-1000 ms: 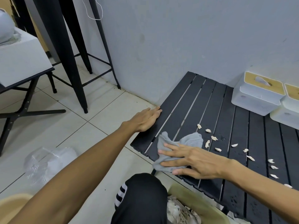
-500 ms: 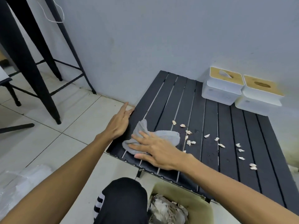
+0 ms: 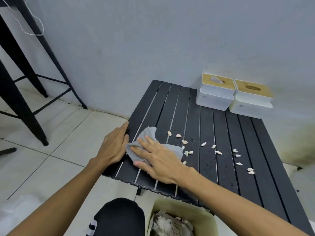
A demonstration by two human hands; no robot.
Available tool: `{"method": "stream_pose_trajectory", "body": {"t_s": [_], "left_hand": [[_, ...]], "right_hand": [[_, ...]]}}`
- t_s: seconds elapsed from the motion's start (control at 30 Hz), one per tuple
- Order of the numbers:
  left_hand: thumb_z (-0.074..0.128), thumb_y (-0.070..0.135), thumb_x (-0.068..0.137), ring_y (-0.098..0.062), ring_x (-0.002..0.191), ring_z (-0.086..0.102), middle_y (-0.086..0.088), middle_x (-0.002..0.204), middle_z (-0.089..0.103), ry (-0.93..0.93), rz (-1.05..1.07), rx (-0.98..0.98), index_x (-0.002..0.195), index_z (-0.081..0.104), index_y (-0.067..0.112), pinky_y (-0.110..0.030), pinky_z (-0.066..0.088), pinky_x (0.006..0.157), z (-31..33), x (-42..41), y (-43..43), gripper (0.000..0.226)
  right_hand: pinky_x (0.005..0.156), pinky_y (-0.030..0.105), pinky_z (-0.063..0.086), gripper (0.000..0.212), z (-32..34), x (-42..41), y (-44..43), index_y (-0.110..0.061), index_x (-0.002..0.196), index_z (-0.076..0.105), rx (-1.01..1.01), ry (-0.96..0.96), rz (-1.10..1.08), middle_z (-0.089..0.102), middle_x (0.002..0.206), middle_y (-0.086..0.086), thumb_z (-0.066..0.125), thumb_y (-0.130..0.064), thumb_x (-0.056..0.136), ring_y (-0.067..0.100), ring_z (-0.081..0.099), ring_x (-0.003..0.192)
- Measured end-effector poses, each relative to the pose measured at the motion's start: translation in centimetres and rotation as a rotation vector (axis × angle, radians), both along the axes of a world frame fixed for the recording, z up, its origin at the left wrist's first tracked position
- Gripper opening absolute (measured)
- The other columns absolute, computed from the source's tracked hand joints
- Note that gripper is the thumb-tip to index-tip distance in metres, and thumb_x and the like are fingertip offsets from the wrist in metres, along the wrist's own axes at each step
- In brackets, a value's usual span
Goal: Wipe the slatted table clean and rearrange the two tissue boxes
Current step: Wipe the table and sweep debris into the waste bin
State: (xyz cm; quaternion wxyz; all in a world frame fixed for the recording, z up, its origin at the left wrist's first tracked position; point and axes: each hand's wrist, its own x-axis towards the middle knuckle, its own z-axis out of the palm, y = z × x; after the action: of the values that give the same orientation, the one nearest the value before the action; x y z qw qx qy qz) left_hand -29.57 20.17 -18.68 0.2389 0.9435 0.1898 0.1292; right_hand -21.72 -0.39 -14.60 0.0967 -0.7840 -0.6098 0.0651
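Observation:
A low black slatted table (image 3: 221, 133) stands against the grey wall. My right hand (image 3: 158, 157) lies flat, fingers spread, pressing a grey cloth (image 3: 148, 133) onto the table's near left part. My left hand (image 3: 114, 147) rests on the table's left edge, fingers together, touching the cloth's corner. Several small pale scraps (image 3: 218, 152) lie scattered across the middle slats, right of the cloth. Two white tissue boxes with wooden lids stand side by side at the table's far right corner: the left box (image 3: 214, 94) shows a tissue in its slot, the right box (image 3: 252, 99) has an empty oval slot.
A pale bin (image 3: 182, 218) holding crumpled waste stands on the floor under the table's near edge, beside my black-clad knee (image 3: 119, 217). Black stool legs (image 3: 25, 108) stand on the tiled floor at the left. A clear plastic bag (image 3: 15, 210) lies at bottom left.
My right hand has slid the cloth leftward along the near slats toward my left hand. The view has swung right, bringing both tissue boxes fully into sight.

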Motion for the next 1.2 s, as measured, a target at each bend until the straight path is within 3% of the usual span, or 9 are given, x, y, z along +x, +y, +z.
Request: {"method": "stream_pose_trajectory", "body": {"t_s": [0.1,0.2,0.33,0.4,0.53,0.63,0.83,1.07,1.2], "left_hand": [[0.027,0.025,0.100,-0.030,0.112,0.053,-0.013,0.125,0.059,-0.004,0.025,0.040,0.152,0.027,0.012,-0.044,0.040,0.099,0.0,-0.1,0.2,0.053],[0.030,0.022,0.103,-0.037,0.122,0.049,-0.016,0.130,0.056,0.021,0.038,0.041,0.153,0.024,0.015,-0.050,0.038,0.104,-0.1,-0.2,0.2,0.051],[0.030,0.022,0.103,-0.039,0.122,0.048,-0.016,0.128,0.056,0.028,0.048,0.039,0.153,0.024,0.015,-0.050,0.037,0.104,0.0,-0.2,-0.2,0.051],[0.029,0.022,0.103,-0.040,0.123,0.047,-0.015,0.129,0.055,0.020,0.050,0.033,0.153,0.024,0.016,-0.050,0.037,0.105,0.1,-0.2,-0.4,0.051],[0.026,0.027,0.102,-0.034,0.140,0.035,-0.010,0.147,0.046,0.024,0.070,0.027,0.154,0.022,0.017,-0.046,0.028,0.113,0.2,-0.1,-0.9,0.053],[0.020,0.035,0.098,-0.033,0.142,0.032,-0.008,0.153,0.042,0.027,0.069,0.021,0.155,0.021,0.018,-0.046,0.026,0.114,0.3,-0.1,-1.0,0.059],[0.018,0.038,0.095,-0.032,0.144,0.031,-0.007,0.155,0.038,0.042,0.073,0.007,0.155,0.021,0.018,-0.045,0.025,0.115,0.2,0.0,-1.1,0.064],[0.018,0.039,0.095,-0.034,0.138,0.038,-0.013,0.148,0.046,0.060,0.072,0.003,0.154,0.025,0.015,-0.048,0.031,0.112,-0.1,0.0,-0.7,0.064],[0.018,0.040,0.096,-0.036,0.128,0.046,-0.014,0.137,0.054,0.054,0.061,0.005,0.152,0.025,0.017,-0.051,0.037,0.106,-0.3,0.0,-0.4,0.061]], "right_hand": [[0.125,0.047,0.001,0.074,-1.2,-0.6,1.7,-0.030,0.158,0.017,-0.086,-0.007,-0.160,0.005,0.168,0.005,0.006,-0.064,0.094,0.028,-0.005,0.154],[0.125,0.047,0.004,0.076,-1.9,-0.6,0.8,-0.021,0.158,0.018,-0.054,-0.004,-0.255,0.008,0.167,0.008,-0.004,-0.056,0.095,0.028,-0.002,0.155],[0.118,0.049,0.028,0.062,-3.3,-0.4,-1.7,-0.006,0.145,0.047,-0.006,-0.117,-0.422,0.040,0.155,0.016,0.010,-0.038,0.107,0.035,0.034,0.146],[0.115,0.045,0.029,0.058,-3.1,-0.1,-2.8,-0.003,0.138,0.055,0.068,-0.165,-0.515,0.049,0.148,0.017,0.019,-0.034,0.105,0.035,0.042,0.141],[0.123,0.035,0.008,0.074,0.0,-0.5,-2.0,-0.006,0.150,0.040,0.217,-0.044,-0.535,0.027,0.162,0.012,0.004,-0.048,0.102,0.025,0.015,0.153],[0.124,0.045,0.016,0.066,0.0,-0.4,1.3,-0.003,0.148,0.042,0.220,-0.121,-0.483,0.028,0.161,0.016,0.019,-0.045,0.104,0.029,0.015,0.153],[0.124,0.050,0.007,0.071,-2.0,4.1,4.7,0.003,0.153,0.028,0.004,-0.207,-0.564,0.021,0.161,0.025,0.033,-0.047,0.102,0.037,0.009,0.153],[0.113,0.046,0.033,0.047,-2.1,5.3,1.3,0.004,0.139,0.046,-0.097,-0.162,-0.738,0.046,0.142,0.027,0.041,-0.021,0.100,0.040,0.040,0.135],[0.078,0.035,0.049,0.021,0.4,2.9,-2.5,-0.007,0.099,0.068,-0.115,-0.131,-0.719,0.061,0.091,0.009,0.052,-0.009,0.085,0.027,0.061,0.091]]}}
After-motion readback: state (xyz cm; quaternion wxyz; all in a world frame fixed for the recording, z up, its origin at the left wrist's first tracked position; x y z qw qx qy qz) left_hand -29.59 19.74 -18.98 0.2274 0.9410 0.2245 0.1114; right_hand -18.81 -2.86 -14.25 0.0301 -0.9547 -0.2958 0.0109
